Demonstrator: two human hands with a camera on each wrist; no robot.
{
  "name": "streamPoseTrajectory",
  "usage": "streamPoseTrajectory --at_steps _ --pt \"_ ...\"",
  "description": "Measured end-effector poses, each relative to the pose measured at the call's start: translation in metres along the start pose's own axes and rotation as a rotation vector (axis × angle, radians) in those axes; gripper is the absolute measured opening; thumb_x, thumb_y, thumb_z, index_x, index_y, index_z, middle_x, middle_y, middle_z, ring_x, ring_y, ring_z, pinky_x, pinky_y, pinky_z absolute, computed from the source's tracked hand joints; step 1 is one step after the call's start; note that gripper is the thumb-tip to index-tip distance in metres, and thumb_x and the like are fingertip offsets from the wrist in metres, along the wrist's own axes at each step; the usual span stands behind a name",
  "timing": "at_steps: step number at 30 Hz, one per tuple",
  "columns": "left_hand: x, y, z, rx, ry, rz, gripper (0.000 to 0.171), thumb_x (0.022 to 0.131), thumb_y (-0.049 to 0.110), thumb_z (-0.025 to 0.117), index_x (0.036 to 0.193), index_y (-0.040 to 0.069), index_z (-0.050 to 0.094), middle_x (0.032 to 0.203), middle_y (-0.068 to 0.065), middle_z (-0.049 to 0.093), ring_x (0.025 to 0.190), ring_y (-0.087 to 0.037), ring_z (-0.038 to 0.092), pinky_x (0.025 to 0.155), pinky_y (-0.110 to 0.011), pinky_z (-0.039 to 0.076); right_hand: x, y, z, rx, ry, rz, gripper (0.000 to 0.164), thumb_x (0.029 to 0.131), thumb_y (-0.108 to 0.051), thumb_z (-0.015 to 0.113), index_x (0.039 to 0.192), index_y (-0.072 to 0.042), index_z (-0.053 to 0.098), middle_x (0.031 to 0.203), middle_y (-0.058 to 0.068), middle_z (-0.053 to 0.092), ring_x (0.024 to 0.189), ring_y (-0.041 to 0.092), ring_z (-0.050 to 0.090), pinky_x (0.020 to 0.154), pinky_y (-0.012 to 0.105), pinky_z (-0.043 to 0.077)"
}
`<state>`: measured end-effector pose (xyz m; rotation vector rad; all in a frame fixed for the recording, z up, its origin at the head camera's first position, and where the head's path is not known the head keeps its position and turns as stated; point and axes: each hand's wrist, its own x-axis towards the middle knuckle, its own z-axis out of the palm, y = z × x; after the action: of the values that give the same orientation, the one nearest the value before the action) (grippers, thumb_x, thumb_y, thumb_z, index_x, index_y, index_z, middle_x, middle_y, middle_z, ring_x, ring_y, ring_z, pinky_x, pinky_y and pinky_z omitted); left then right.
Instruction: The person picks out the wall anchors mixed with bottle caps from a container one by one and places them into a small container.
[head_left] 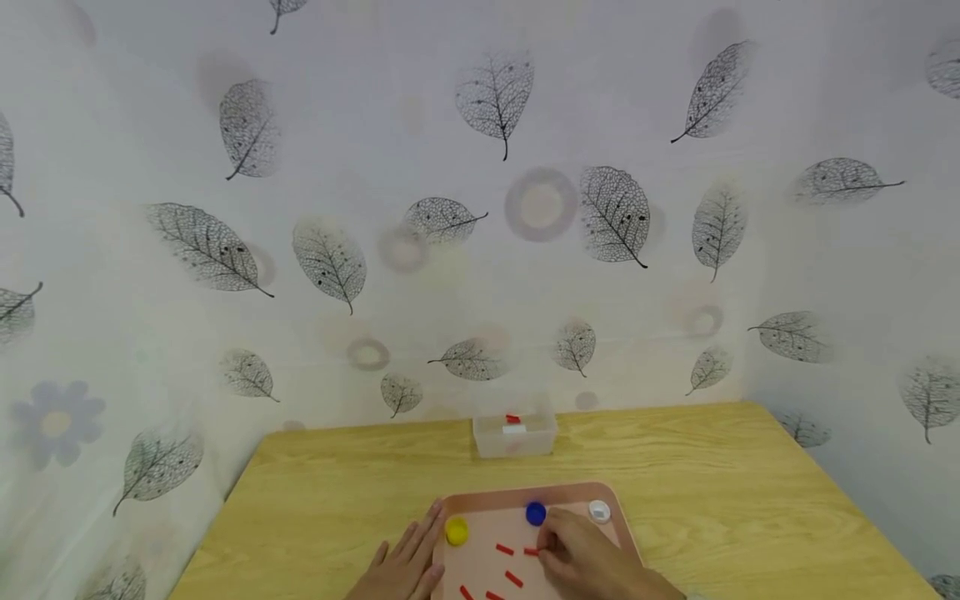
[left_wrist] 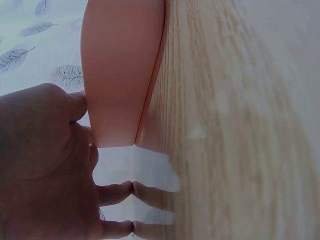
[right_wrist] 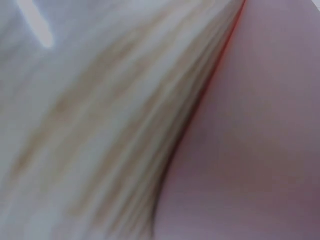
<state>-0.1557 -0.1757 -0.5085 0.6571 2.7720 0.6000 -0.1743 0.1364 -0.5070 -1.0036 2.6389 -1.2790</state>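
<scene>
A pink tray (head_left: pixel 487 502) lies on the wooden table with several small red strips in it. My right hand (head_left: pixel 581 554) is over the tray's right part, thumb and finger pinching the end of one red strip (head_left: pixel 532 552). Another red strip (head_left: pixel 505 549) lies just left of it. With fingers stretched out, my left hand (head_left: pixel 401 567) rests along the tray's left edge. The left wrist view shows that hand (left_wrist: pixel 45 160) beside the tray's outer wall (left_wrist: pixel 122 70), two fingertips on the table. Only the tray wall (right_wrist: pixel 245 140) and tabletop fill the right wrist view.
Inside the tray sit a yellow round cap (head_left: pixel 457 531) at left, a blue one (head_left: pixel 536 513) at the back and a white one (head_left: pixel 599 511) at back right. Behind stands a clear plastic box (head_left: pixel 514 446) with red pieces, near the leaf-patterned wall covering.
</scene>
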Motion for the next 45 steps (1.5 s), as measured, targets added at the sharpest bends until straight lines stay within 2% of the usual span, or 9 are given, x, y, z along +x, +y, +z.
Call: streamPoseTrajectory --at_steps 4,10,17,21,24,28,31,37,45 --pt "0.001 -0.001 0.0 0.015 0.014 0.01 0.062 0.1 0.056 0.018 0.154 0.027 0.01 0.159 0.01 0.005 0.137 -0.038 0.026 0.095 -0.073 0.023 -0.002 -0.002 -0.002 -0.037 0.036 -0.048 0.01 0.09 -0.006 0.063 0.088 -0.014 0.058 0.078 -0.01 0.056 0.07 -0.003 0.051 0.06 0.017 0.047" --pt "0.001 -0.001 0.0 0.031 0.01 0.0 0.062 0.099 0.057 0.018 0.154 0.028 0.01 0.159 0.009 0.006 0.136 -0.039 0.028 0.095 -0.074 0.023 -0.003 -0.003 -0.01 0.007 0.034 0.034 0.009 0.09 -0.007 0.062 0.09 -0.016 0.059 0.083 -0.01 0.058 0.075 0.0 0.053 0.065 0.019 0.048" --pt "0.001 -0.003 0.002 0.041 0.034 0.001 0.061 0.1 0.056 0.019 0.154 0.029 0.008 0.159 0.012 0.003 0.134 -0.039 0.032 0.093 -0.074 0.024 0.003 -0.002 -0.012 -0.114 0.238 -0.232 0.026 0.073 0.009 0.066 0.083 -0.013 0.058 0.08 -0.005 0.058 0.072 0.003 0.053 0.06 0.017 0.047" --pt "0.0 -0.003 0.004 0.044 0.058 0.004 0.061 0.1 0.054 0.021 0.154 0.029 0.008 0.158 0.012 0.002 0.134 -0.039 0.033 0.094 -0.074 0.024 0.007 -0.003 -0.019 -0.136 0.273 -0.261 0.028 0.07 0.01 0.069 0.079 -0.015 0.06 0.078 -0.007 0.061 0.07 0.003 0.054 0.059 0.017 0.048" --pt "0.001 -0.005 0.004 0.041 0.057 0.006 0.061 0.1 0.054 0.021 0.154 0.029 0.008 0.159 0.012 0.001 0.134 -0.039 0.032 0.093 -0.074 0.024 0.01 -0.006 -0.025 -0.162 0.284 -0.235 0.027 0.072 0.008 0.07 0.079 -0.016 0.061 0.077 -0.011 0.061 0.07 0.002 0.055 0.06 0.019 0.048" --pt "0.002 -0.007 0.004 0.042 0.039 0.007 0.061 0.1 0.055 0.019 0.154 0.029 0.007 0.158 0.012 0.002 0.134 -0.039 0.032 0.092 -0.075 0.025 0.011 -0.012 -0.033 -0.139 0.24 -0.126 0.019 0.081 0.001 0.069 0.084 -0.015 0.062 0.08 -0.014 0.059 0.074 0.001 0.055 0.064 0.022 0.051" --pt "0.002 -0.007 0.002 0.046 0.031 0.01 0.061 0.1 0.055 0.018 0.154 0.029 0.007 0.158 0.013 0.002 0.134 -0.04 0.032 0.091 -0.075 0.025 0.013 -0.016 -0.04 -0.11 0.225 -0.083 0.016 0.084 -0.002 0.069 0.087 -0.016 0.061 0.082 -0.014 0.059 0.075 0.001 0.054 0.064 0.023 0.05" --pt "0.0 -0.006 0.0 0.046 0.054 0.022 0.06 0.101 0.054 0.019 0.154 0.027 0.008 0.159 0.012 0.003 0.134 -0.039 0.033 0.091 -0.075 0.026 0.02 -0.02 -0.051 -0.114 0.255 -0.098 0.018 0.084 -0.001 0.069 0.087 -0.016 0.06 0.082 -0.01 0.059 0.072 0.003 0.055 0.061 0.022 0.05" --pt "0.002 -0.004 -0.003 0.024 0.021 0.008 0.062 0.1 0.057 0.019 0.154 0.03 0.006 0.159 0.011 0.005 0.136 -0.037 0.03 0.093 -0.074 0.024 0.028 -0.022 -0.066 -0.145 0.296 -0.112 0.019 0.083 0.001 0.069 0.088 -0.015 0.059 0.082 -0.008 0.06 0.075 0.005 0.057 0.065 0.026 0.052"
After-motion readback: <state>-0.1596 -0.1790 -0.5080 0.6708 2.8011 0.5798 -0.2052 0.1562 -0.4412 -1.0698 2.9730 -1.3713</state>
